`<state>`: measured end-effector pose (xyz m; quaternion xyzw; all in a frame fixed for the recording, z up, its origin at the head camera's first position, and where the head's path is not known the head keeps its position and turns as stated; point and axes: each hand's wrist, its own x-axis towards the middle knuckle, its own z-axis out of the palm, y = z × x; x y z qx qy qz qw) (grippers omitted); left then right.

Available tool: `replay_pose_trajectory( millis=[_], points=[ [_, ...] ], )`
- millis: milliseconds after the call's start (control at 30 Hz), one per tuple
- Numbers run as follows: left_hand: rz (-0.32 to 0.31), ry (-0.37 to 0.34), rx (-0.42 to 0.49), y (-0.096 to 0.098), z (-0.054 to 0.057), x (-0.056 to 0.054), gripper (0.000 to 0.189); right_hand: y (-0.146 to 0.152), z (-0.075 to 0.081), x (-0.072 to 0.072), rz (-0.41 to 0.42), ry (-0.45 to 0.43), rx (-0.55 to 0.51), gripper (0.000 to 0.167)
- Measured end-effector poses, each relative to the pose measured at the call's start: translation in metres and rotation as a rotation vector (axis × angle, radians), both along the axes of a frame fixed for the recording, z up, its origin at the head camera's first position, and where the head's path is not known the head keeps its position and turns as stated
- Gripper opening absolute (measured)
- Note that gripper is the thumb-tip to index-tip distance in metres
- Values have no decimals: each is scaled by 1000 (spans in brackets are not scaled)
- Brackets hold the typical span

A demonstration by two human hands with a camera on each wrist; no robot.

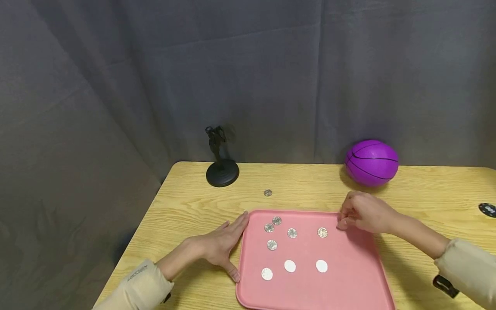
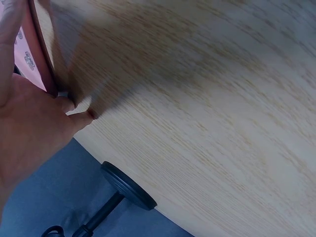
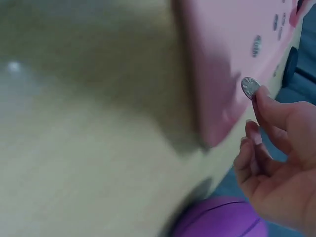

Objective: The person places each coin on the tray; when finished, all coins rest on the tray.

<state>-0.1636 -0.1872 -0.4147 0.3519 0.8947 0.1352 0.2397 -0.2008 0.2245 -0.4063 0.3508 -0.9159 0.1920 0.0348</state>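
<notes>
Between thumb and finger my right hand (image 1: 362,212) pinches a silver coin (image 3: 250,87), seen clearly in the right wrist view. That hand is over the far right corner of a pink tray (image 1: 348,275). Fingers spread, my left hand (image 1: 218,247) rests against the tray's left edge. Several coins lie on the tray, among them a coin (image 1: 322,232) nearest the right hand and a coin (image 1: 272,245) toward the left. Closer to me, several pale, bright discs, one of them a white disc (image 1: 321,266), lie in a row.
A single coin (image 1: 268,193) lies on the wooden table (image 1: 186,193) behind the tray. Farther back are a black stand (image 1: 222,173) and a purple ball (image 1: 372,163). A black disc with white marks (image 1: 487,209) is at the right. A grey curtain (image 1: 248,86) hangs behind.
</notes>
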Motion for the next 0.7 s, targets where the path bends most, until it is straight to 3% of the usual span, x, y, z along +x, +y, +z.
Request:
replay_pose_trajectory(
  millis=[200, 400, 500, 633, 700],
  points=[
    [-14, -5, 1, 0, 4, -1, 144, 15, -16, 0, -63, -18, -35, 19],
    [-17, 5, -2, 2, 2, 0, 145, 14, -11, -12, -39, 31, -44, 17],
    [-17, 5, -2, 1, 3, -1, 145, -2, -3, -26, -30, 40, -23, 14],
    [-16, -11, 4, 0, 3, -2, 144, -37, 5, -56, -9, 29, 38, 2],
    [-14, -19, 7, 1, 3, -1, 144, -59, 5, -71, 6, 21, 76, 8]
  ],
)
